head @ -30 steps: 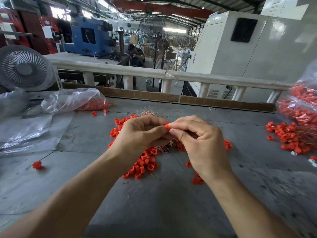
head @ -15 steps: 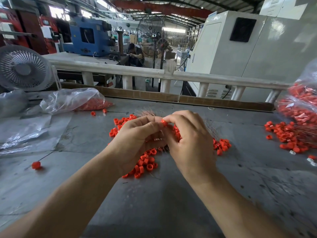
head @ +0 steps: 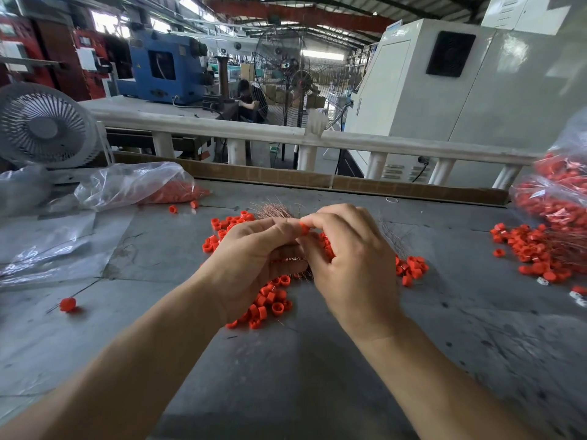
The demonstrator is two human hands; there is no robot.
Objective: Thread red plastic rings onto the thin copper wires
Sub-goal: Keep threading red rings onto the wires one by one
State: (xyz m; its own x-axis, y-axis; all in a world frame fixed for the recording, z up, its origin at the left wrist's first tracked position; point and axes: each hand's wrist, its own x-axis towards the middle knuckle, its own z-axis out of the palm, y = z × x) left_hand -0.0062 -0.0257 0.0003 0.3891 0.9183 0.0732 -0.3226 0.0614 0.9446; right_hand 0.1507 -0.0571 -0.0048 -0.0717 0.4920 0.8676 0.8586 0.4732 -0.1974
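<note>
- The pile of rings [head: 270, 300] lies mid-table [head: 286, 376], and both hands meet just above it: left hand [head: 254, 265] on its left, right hand [head: 352, 268] on its right.
- One ring [head: 304, 229] sits between their fingertips.
- The bundle of wires [head: 274, 212] lies behind the pile, partly under the hands.
- Left of the pile lie a lone ring [head: 67, 304] and, farther back, a bag [head: 136, 184].
- Well right of the pile is a second heap [head: 536, 249], with bags [head: 556, 188] behind it.
- A fan [head: 44, 127] stands at the far left, beyond the bag.
</note>
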